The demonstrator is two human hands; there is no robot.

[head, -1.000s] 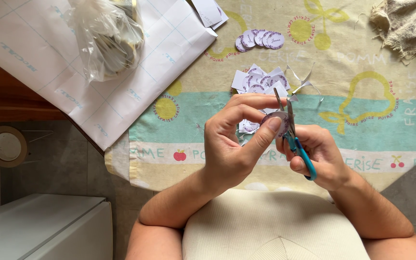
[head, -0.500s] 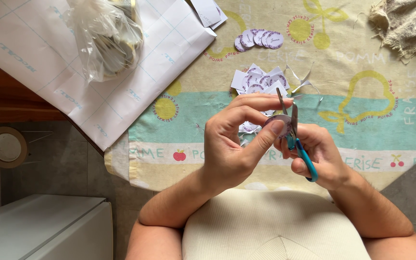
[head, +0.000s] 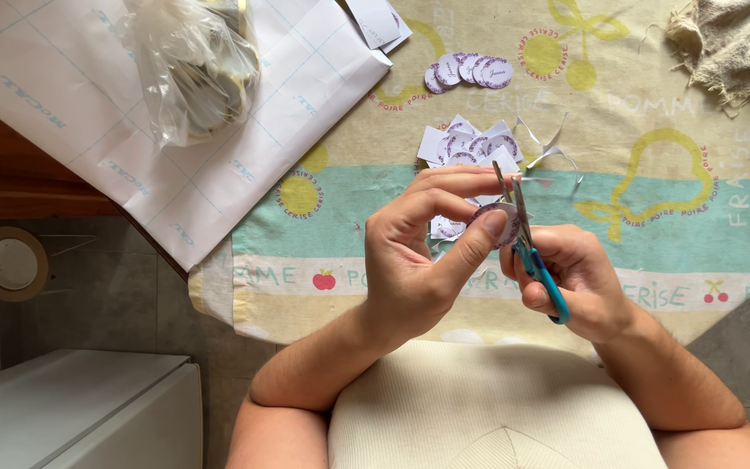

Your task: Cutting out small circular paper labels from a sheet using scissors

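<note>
My left hand (head: 423, 252) pinches a small round purple-and-white paper label (head: 498, 215) between thumb and fingers. My right hand (head: 570, 278) grips small scissors with blue handles (head: 538, 271); their blades (head: 509, 195) point up and away along the label's edge. Just beyond my hands lies a pile of uncut square paper labels (head: 470, 146) on the tablecloth. Farther off sits a row of cut round labels (head: 469, 71). Thin paper trimmings (head: 549, 152) lie to the right of the pile.
A fruit-patterned tablecloth (head: 670, 217) covers the table. A large white gridded backing sheet (head: 115, 113) lies at the left with a crumpled clear plastic bag (head: 193, 69) on it. A beige cloth (head: 731, 43) sits far right. A tape roll (head: 10, 263) and white box (head: 71, 408) are below left.
The scissor blades have shifted slightly along the label and my left fingers have turned it a little. Everything on the table is unmoved.
</note>
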